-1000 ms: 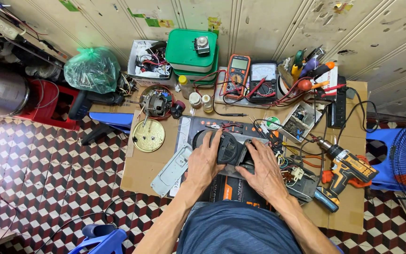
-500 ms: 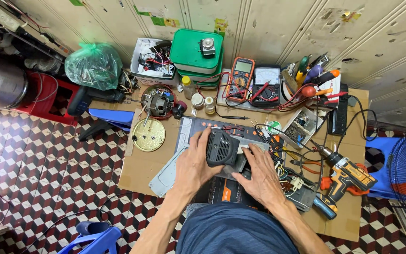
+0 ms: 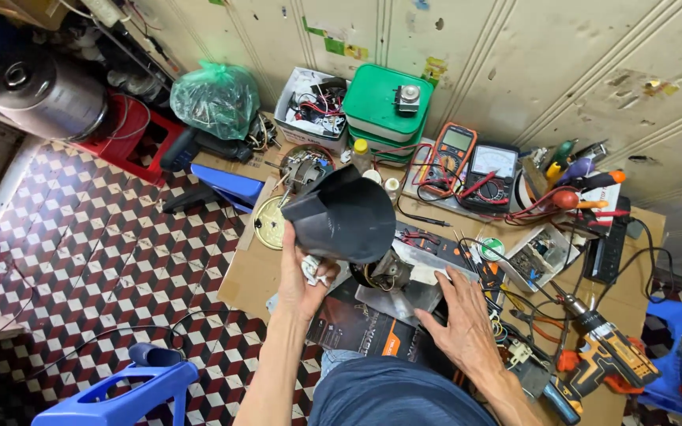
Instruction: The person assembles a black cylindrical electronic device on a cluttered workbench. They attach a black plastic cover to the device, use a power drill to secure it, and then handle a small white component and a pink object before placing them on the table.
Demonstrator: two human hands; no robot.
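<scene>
My left hand (image 3: 303, 276) is shut on a dark, cone-shaped plastic housing (image 3: 343, 216) and holds it raised and tilted above the workbench. A white connector shows by my left palm. My right hand (image 3: 458, 319) rests flat, fingers spread, on the bench beside a small motor assembly (image 3: 389, 269) with metal parts that sits on a grey metal plate (image 3: 412, 296). A dark box with an orange patch (image 3: 357, 331) lies under the plate at the bench's near edge.
Two multimeters (image 3: 471, 162) with red leads, stacked green boxes (image 3: 387, 110), screwdrivers (image 3: 582, 177) and a solder spool (image 3: 492, 248) crowd the cardboard-topped bench (image 3: 250, 272). An orange cordless drill (image 3: 605, 355) lies at the right. A blue stool (image 3: 132, 390), green bag (image 3: 215, 99) and metal pot (image 3: 41, 91) stand at the left.
My left hand has lifted the dark housing up off the motor assembly, which now lies exposed. My right hand let go of it and moved down onto the bench.
</scene>
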